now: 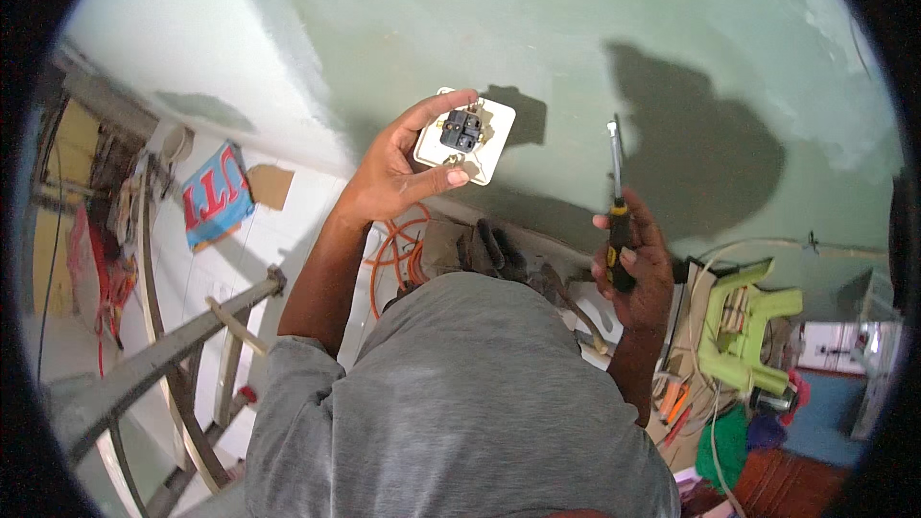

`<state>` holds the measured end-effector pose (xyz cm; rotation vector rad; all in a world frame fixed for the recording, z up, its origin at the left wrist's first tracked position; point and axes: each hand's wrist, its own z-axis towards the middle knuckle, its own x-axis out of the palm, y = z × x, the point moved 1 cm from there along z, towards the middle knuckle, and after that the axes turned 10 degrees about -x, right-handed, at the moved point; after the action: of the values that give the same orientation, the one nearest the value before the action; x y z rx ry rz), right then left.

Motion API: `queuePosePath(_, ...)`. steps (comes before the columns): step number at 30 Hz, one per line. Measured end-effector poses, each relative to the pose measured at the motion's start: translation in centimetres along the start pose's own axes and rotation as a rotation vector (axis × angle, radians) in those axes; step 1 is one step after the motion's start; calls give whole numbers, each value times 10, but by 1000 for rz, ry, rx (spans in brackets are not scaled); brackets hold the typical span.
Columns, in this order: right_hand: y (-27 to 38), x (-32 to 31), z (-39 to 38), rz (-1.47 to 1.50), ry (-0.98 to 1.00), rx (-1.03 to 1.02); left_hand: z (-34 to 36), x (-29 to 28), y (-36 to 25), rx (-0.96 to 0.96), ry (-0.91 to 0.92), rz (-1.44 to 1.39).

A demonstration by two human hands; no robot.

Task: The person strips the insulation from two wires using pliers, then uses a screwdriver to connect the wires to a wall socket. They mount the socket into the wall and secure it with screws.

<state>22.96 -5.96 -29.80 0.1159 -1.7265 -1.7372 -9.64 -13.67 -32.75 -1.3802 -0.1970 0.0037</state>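
Observation:
My left hand [403, 158] grips a white square electrical plate [489, 158] by its edges, thumb along the bottom and fingers over the top. Its back faces me, showing a black terminal block [460, 131] with small metal fittings. My right hand [633, 269] holds a screwdriver [619, 235] with a yellow-and-black handle, its metal shaft pointing upward, to the right of the plate and apart from it. Both hands are in front of a pale green wall [403, 10] on which their shadows fall.
A metal ladder or scaffold frame [163, 345] stands at left. Below are orange hose coils [393, 245], a blue printed sack [216, 201] and cardboard [269, 184] on a tiled floor. At right are a green plastic chair [739, 350], several tools, cloths and a loose cable running along the wall.

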Motion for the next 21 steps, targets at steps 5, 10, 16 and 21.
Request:
queuePosePath(5, 9, -8, 21, -703, 232, -53, -11, 8, 3, -40, -123, 46)
queuePosePath(10, 19, -1, 47, -945, 513, -354, -15, 14, 2, 22, -195, 184)
queuePosePath(16, 36, 10, 66, -981, 514, -378, -10, 17, 7, 11, -209, 48)
queuePosePath(21, 31, 4, 71, -930, 482, -417, -2, 18, 5, 43, -172, 61)
